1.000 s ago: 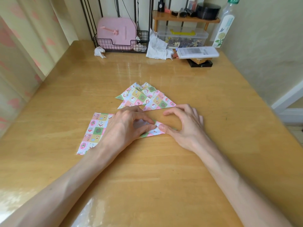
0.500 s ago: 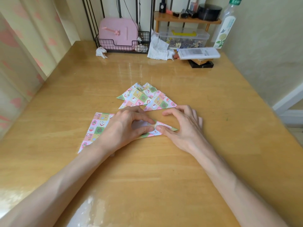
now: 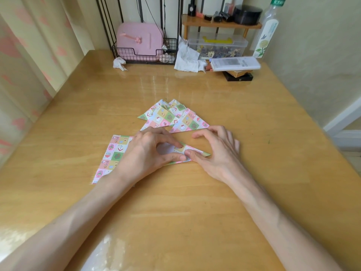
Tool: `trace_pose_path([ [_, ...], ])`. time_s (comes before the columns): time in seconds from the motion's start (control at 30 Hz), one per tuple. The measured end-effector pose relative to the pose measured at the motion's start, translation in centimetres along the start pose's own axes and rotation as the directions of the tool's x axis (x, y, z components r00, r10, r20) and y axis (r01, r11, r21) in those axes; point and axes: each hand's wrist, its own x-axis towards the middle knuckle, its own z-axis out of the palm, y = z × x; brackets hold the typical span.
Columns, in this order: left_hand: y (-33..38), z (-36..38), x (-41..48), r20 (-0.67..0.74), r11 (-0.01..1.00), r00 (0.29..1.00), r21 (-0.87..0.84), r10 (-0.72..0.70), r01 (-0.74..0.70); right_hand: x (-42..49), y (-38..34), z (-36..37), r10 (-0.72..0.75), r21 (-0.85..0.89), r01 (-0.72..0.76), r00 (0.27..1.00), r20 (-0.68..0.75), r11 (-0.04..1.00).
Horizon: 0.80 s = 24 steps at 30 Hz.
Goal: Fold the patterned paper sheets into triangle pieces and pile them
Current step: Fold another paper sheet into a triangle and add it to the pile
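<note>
The sheet in work (image 3: 198, 152) lies approx. at the middle of the table (image 3: 175, 202). It is part-folded, w/ its pointed tip aimed toward the right edge. Its white reverse is seen inside the ring formed by the left hand (image 3: 145, 153). That hand's thumb & index are curled, both tips set on the paper. Whether a flap is nipped btw them or only pressed flat cannot be told.

The right hand (image 3: 216, 151) is held loose. Its thumb is laid on the paper just beside the left thumb, the other fingers are arched & rested on the table beyond, and nothing is enclosed.

The pile of triangles (image 3: 172, 118) sits just beyond the hands, toward the far edge, fanned rather than squared. The flat sheets (image 3: 115, 153) lie partly under the left hand, on the left-edge side.

Step judged: a crease is being set near the tip. To be done well:
- Edges should be matched first, esp. at the point, before pressure is applied.
- The layers should be pinned by one thumb while the crease is run outward by the other, middle to tip, so no bulge is trapped.
- Thin paper on a glossy top is likely to slide, so downward pressure is preferred to sideways push.
- The flat sheets should not be dragged along.

Once sharp, the piece can be laid on the pile.
</note>
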Motion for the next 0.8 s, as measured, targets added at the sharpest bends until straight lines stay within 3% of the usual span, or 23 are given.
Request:
trace_pose_path([
  [0.3,-0.1,-0.3,0.5,0.061,0.999,0.998,0.038,-0.001,-0.002,0.0,0.0,0.0,0.004,0.009,-0.005,1.000,0.011,1.000],
  [0.8,-1.6,-2.7,0.7,0.360,0.985,0.931,0.125,0.066,-0.118,0.0,-0.1,-0.3,0.018,0.014,-0.019,0.999,0.030,1.000],
])
